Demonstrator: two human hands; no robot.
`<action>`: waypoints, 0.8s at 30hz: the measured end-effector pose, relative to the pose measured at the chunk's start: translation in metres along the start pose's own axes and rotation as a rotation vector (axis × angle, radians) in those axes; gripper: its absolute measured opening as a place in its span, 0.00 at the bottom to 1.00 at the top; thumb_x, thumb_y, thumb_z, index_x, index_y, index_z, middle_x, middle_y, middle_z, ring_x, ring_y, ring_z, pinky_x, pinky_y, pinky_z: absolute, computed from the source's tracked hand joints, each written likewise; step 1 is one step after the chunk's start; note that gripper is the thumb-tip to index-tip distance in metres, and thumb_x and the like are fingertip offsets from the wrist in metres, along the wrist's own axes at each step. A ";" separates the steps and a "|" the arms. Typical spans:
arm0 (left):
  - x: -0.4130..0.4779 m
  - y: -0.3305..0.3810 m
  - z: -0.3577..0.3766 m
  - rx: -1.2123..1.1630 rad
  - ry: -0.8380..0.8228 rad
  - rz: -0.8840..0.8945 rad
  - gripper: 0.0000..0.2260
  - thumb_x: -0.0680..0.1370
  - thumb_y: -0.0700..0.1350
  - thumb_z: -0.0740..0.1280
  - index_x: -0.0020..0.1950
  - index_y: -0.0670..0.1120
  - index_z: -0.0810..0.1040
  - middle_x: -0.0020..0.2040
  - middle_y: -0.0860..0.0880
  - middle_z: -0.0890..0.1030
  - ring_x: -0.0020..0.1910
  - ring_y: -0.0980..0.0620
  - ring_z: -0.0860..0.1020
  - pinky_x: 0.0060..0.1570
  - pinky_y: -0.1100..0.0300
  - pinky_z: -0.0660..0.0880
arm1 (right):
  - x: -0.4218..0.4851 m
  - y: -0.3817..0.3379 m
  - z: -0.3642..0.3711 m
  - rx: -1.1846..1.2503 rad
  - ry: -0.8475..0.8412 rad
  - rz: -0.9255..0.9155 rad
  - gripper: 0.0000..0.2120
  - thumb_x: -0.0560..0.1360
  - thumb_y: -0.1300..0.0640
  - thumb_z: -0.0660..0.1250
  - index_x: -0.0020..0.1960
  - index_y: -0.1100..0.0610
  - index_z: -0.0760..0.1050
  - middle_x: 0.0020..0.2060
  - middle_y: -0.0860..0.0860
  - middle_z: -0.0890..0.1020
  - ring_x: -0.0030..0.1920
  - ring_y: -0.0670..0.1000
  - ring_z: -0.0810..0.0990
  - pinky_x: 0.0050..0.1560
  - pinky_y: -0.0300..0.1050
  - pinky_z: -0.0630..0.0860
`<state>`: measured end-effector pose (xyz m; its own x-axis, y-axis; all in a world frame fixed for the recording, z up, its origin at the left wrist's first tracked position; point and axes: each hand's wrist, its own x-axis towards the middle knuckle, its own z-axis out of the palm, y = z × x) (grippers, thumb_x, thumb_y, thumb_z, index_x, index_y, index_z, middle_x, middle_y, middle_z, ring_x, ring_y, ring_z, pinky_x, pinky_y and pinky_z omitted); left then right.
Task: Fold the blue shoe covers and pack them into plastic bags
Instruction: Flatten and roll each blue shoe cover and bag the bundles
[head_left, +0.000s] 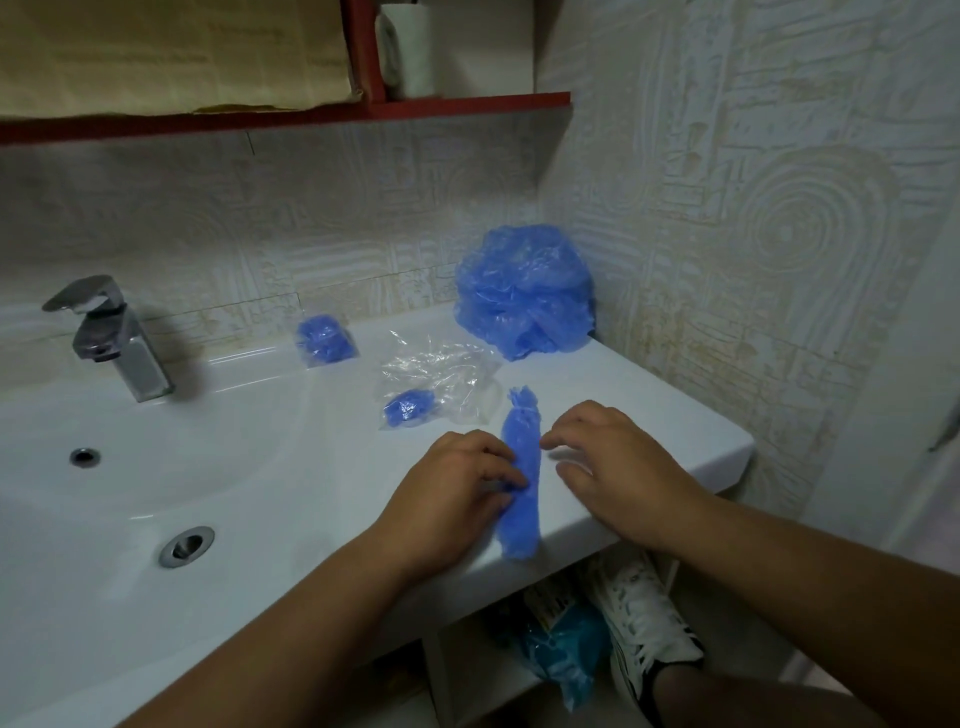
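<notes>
Pinching the long blue shoe cover at its edge, the left hand holds it just right of the sink basin. The right hand hovers beside it, fingers loose. The springy film may unfold if the pinch slackens.

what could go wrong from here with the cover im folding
1. The folded shoe cover has its near end at the front edge of the sink counter, so it could slide off toward the floor.
2. Only the left hand pinches it and the right hand hovers beside it, so the strip may spring open.
3. The clear bags lie loose nearby and could get brushed away.
</notes>
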<state>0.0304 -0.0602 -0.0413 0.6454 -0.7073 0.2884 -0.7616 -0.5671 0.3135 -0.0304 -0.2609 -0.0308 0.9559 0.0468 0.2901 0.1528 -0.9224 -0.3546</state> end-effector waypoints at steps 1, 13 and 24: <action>0.001 0.000 0.004 -0.022 0.032 -0.013 0.11 0.77 0.45 0.70 0.57 0.55 0.84 0.59 0.56 0.78 0.58 0.54 0.74 0.61 0.59 0.71 | -0.003 -0.003 -0.004 0.040 0.022 -0.017 0.11 0.78 0.55 0.67 0.59 0.45 0.77 0.57 0.41 0.74 0.59 0.43 0.73 0.64 0.41 0.71; -0.001 -0.006 0.011 -0.132 0.047 -0.064 0.17 0.70 0.59 0.67 0.57 0.57 0.82 0.58 0.61 0.77 0.59 0.58 0.74 0.63 0.57 0.70 | -0.026 -0.019 -0.006 0.105 -0.171 -0.145 0.04 0.72 0.47 0.74 0.46 0.44 0.81 0.49 0.39 0.74 0.53 0.40 0.72 0.56 0.39 0.73; -0.001 -0.004 0.006 -0.298 0.012 -0.111 0.26 0.68 0.64 0.56 0.56 0.56 0.84 0.58 0.61 0.78 0.60 0.59 0.72 0.65 0.58 0.67 | -0.011 -0.017 0.006 0.189 -0.088 0.072 0.04 0.75 0.53 0.70 0.41 0.49 0.81 0.44 0.43 0.77 0.44 0.42 0.77 0.47 0.34 0.73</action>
<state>0.0322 -0.0598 -0.0479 0.7257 -0.6417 0.2479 -0.6369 -0.4905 0.5947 -0.0423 -0.2434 -0.0330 0.9829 0.0243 0.1827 0.1201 -0.8365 -0.5346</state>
